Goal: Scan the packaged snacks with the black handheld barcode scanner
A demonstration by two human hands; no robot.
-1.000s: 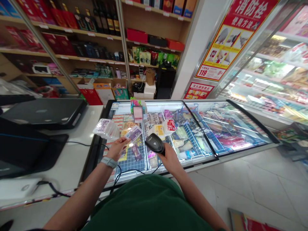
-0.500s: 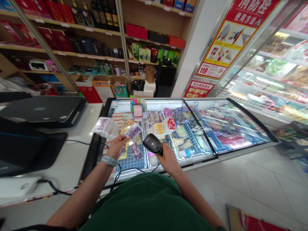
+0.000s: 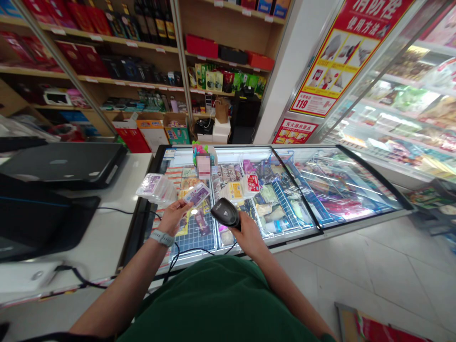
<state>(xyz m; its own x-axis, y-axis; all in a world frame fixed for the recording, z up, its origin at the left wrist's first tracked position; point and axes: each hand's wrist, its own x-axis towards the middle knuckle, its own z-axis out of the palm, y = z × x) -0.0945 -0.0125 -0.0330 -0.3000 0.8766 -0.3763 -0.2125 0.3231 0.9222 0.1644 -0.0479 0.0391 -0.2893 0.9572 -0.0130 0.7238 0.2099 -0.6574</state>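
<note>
Between the thumb and fingers of my left hand (image 3: pixel 174 216) is a flat clear pack with a purple label (image 3: pixel 197 194), held by its near left corner. My right hand (image 3: pixel 248 232) grips the handle of a black barcode scanner (image 3: pixel 225 212), whose head points left toward the pack, a small gap apart. A stack of similar purple-labelled packs (image 3: pixel 156 187) lies on the freezer's glass top, left of my left hand. Beyond the scanner stand a yellow-labelled stack (image 3: pixel 235 191) and a red-labelled stack (image 3: pixel 251 185) of packs.
The chest freezer (image 3: pixel 302 240) spans the front, with wrapped goods in baskets under its glass. A black cable (image 3: pixel 194 250) runs across its near edge. At left, a white counter (image 3: pixel 110 223) carries black equipment (image 3: pixel 64 164). A colourful toy-like item (image 3: pixel 200 149) stands at the freezer's back edge.
</note>
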